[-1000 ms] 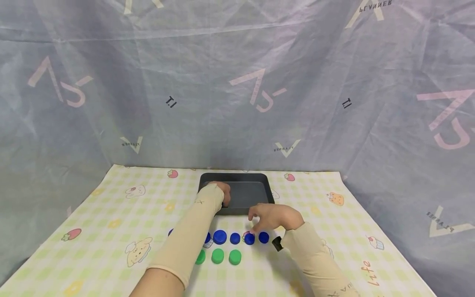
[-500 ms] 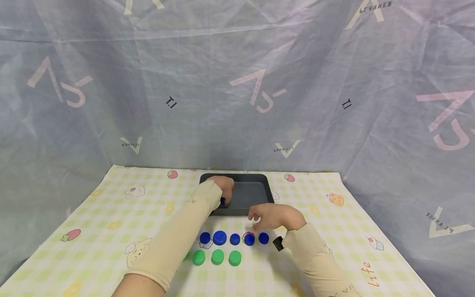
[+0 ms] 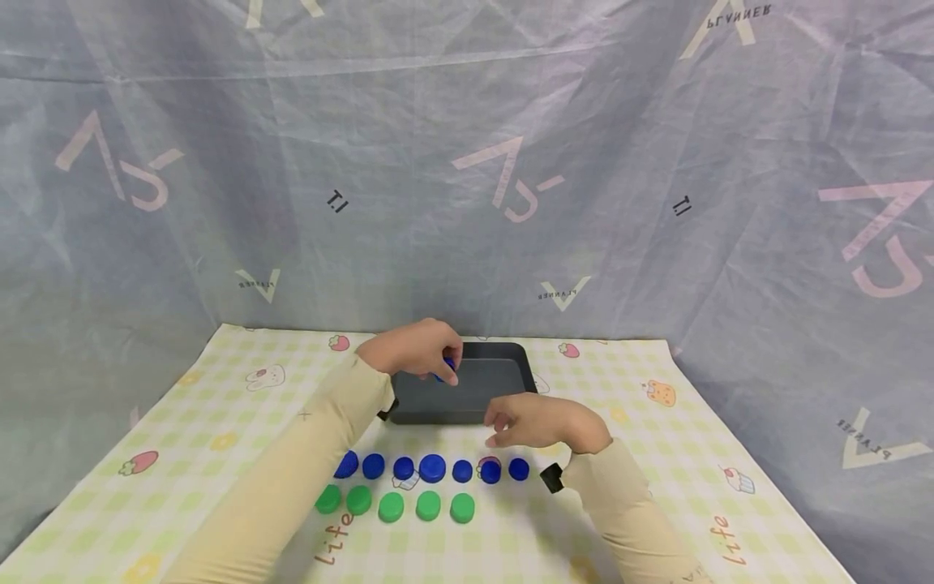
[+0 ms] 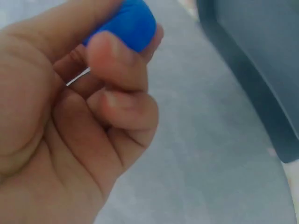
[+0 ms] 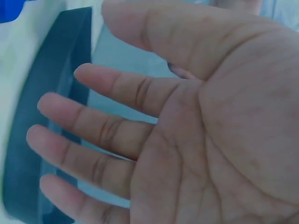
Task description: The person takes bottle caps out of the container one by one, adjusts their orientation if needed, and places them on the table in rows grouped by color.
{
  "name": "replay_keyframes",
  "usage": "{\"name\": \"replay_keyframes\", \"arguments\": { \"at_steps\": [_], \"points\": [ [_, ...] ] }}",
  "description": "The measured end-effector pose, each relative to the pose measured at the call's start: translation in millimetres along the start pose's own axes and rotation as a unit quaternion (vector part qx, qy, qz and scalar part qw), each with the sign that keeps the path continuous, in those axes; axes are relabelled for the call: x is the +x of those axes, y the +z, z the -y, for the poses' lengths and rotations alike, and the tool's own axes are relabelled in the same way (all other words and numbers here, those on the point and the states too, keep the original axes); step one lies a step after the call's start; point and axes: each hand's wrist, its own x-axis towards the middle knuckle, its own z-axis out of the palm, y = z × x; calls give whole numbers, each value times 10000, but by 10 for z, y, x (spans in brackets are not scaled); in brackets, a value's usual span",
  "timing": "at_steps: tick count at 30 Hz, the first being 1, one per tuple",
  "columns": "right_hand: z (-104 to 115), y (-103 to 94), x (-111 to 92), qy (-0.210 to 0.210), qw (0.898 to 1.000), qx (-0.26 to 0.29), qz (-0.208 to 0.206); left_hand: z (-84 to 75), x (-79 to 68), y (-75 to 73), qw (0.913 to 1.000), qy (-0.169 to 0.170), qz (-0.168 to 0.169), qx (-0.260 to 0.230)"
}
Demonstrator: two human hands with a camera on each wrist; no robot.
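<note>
My left hand (image 3: 412,347) is over the left side of a dark grey rectangular tray (image 3: 492,388). Between its thumb and fingers it pinches a blue bottle cap (image 4: 133,25), which is partly hidden by the fingers in the head view. My right hand (image 3: 543,420) hovers at the tray's near right corner, fingers spread and slightly bent, holding nothing in the right wrist view. Closer to me lies a row of several blue caps (image 3: 432,468) of differing sizes. In front of that row runs a line of several green caps (image 3: 428,505).
A pale checked tablecloth (image 3: 584,519) with cartoon prints covers the table. Behind it hangs a grey patterned curtain (image 3: 409,203), which also closes off both sides. Black camera mounts show at both wrists, the right mount (image 3: 552,478) just beside the rightmost blue cap.
My left hand has risen out of the tray with the blue cap, and its forearm has swung left, uncovering more blue and green caps. The right hand has barely moved.
</note>
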Motion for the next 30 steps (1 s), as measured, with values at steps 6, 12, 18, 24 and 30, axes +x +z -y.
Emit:
{"name": "replay_keyframes", "arguments": {
  "at_steps": [6, 12, 18, 24, 30],
  "points": [
    [202, -101, -129, -872, 9947, 167, -515, -173, -490, -56, 9939, 646, -523, -725],
    [384, -147, -253, -1527, 9834, 516, -835, -278, -874, 86, 9759, 1709, -1182, -664],
    [506, -105, -300, -2116, 9632, 1089, -1249, -309, -1081, 273, 9416, 2468, -2199, -645],
    [617, -64, -328, -2559, 9311, 2062, -1585, -299, -1071, 348, 8994, 3032, -3120, -416],
    [685, -55, -350, -2804, 8914, 3268, -1410, -302, -1017, 377, 8598, 3542, -3665, -316]
  ]
}}
